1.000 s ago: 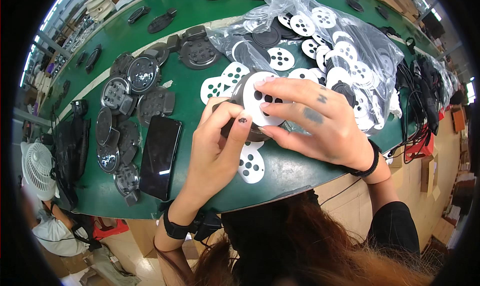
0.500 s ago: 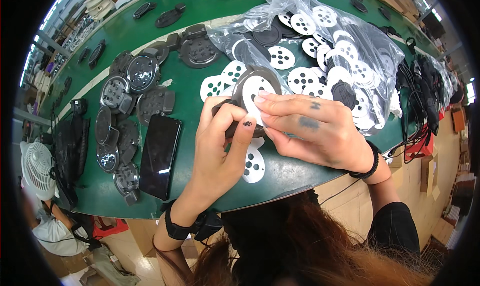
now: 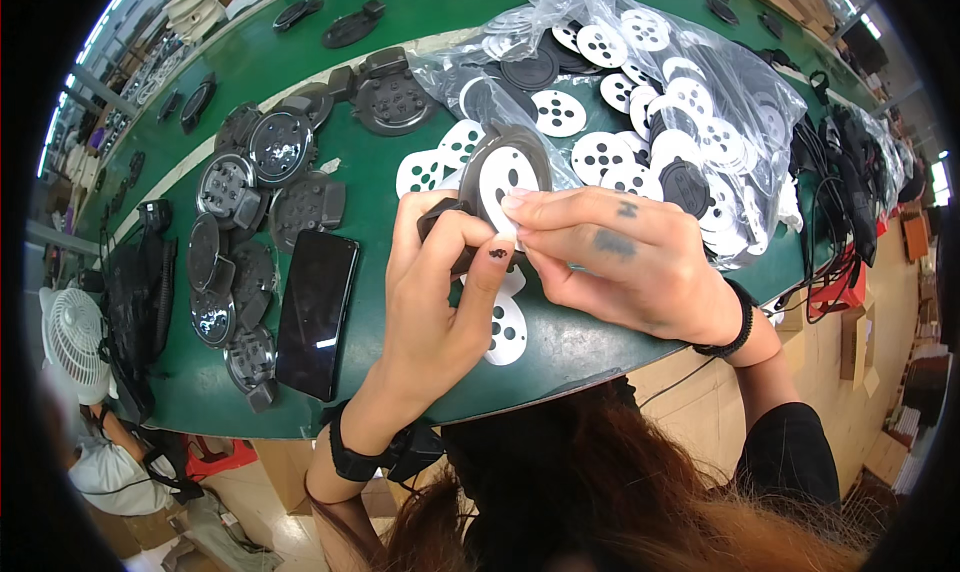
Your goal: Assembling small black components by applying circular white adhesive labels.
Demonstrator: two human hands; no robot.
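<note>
Left fingers (image 3: pixel 483 287) clasp a dark round housing (image 3: pixel 530 144); right fingers (image 3: pixel 580 211) bunch against the white holed disc (image 3: pixel 491 187) on its face, pinch unclear; disc, just beyond both sets of fingertips, could skew under uneven fingertip pressure.

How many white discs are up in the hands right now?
1: the white disc at the face of the dark round housing, which the left hand holds; the right hand has its fingers on the disc. Another beneath could be hidden.
</note>
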